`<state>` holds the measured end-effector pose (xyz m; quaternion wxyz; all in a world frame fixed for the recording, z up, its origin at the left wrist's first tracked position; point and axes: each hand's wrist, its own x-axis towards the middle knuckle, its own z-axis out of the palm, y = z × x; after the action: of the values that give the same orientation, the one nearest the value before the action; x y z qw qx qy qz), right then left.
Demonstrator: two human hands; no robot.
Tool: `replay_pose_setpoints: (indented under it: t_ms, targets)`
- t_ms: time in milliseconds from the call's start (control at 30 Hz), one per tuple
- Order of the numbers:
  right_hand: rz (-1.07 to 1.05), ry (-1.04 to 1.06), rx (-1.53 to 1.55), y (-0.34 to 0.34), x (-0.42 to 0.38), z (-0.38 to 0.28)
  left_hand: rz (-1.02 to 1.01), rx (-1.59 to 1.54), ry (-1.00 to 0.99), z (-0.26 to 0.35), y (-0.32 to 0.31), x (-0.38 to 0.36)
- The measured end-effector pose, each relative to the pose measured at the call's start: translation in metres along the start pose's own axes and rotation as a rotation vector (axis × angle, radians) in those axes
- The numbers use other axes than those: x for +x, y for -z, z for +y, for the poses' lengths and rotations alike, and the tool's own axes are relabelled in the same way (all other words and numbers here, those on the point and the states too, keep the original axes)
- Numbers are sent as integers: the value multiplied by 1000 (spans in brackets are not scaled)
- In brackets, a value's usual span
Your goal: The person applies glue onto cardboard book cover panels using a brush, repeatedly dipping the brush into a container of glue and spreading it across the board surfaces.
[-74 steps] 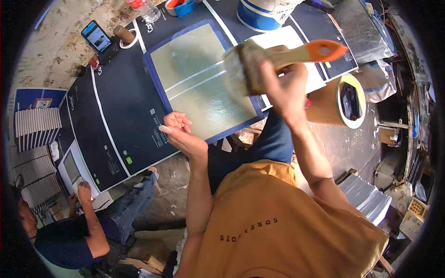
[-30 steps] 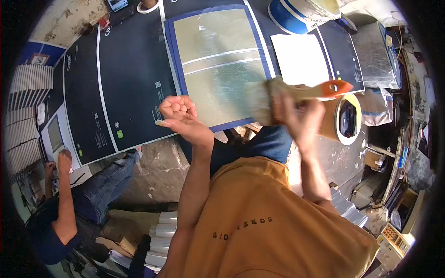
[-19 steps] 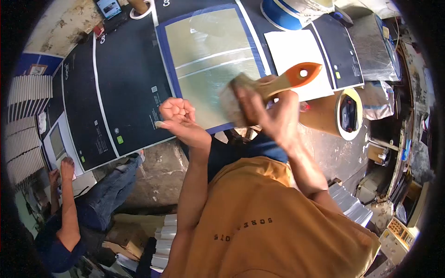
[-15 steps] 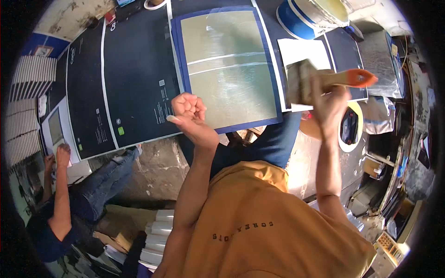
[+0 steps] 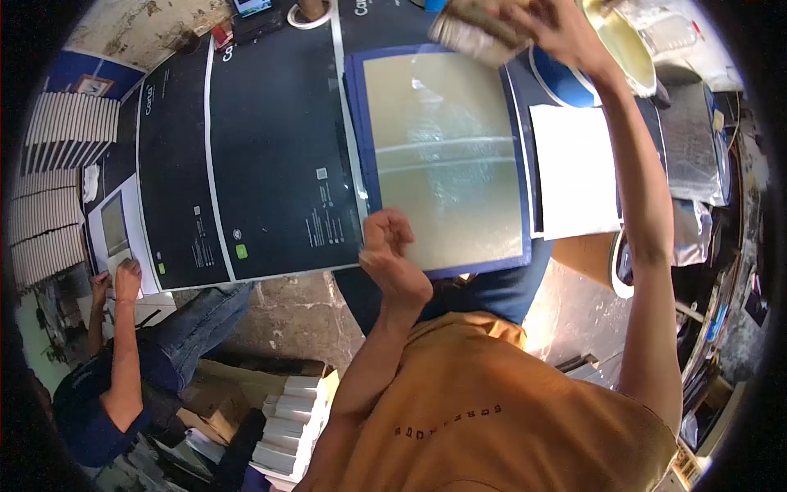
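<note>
brush [image 5: 478, 34]: handle unseen | right hand [image 5: 564, 34]: cut by far edge | phone [image 5: 252, 6], far left: cut off | bucket [image 5: 559, 80]: partly behind right hand | small print [image 5: 318, 225]: illegible

Beige sheet [image 5: 447, 107], blue border [image 5: 367, 139], mustard shirt [image 5: 463, 385]

From the wearer's head, the lone camera looks steeply down and forward, brown shirt [image 5: 484, 385] close at five o'clock, table [image 5: 270, 148] farther toward eleven.

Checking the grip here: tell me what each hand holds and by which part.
The right hand holds the wide brush, fingers at the upper right of its head; the handle does not show. The left hand, loosely curled, holds nothing visible.
</note>
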<state>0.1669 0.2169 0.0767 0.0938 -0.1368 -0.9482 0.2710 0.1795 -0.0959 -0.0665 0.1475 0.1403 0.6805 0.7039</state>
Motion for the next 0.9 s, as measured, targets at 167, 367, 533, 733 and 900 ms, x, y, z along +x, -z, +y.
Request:
replay_pose_setpoints:
  t_ms: [167,367,533,733,900]
  targets:
    - [-511,129,106,-39,47,-16,-11,-29,26,-4,3,-1]
    - [-268,393,95,-46,115,-16,-30,27,-1,-3,8,-2]
    - [-364,278,-104,-58,136,-12,-29,12,-20,-6,9,-2]
    - [-350,344,-146,-52,119,-29,-54,10,91,0,8,-3]
    - [1,473,12,-56,94,-35,-18,-21,-41,-7,8,-2]
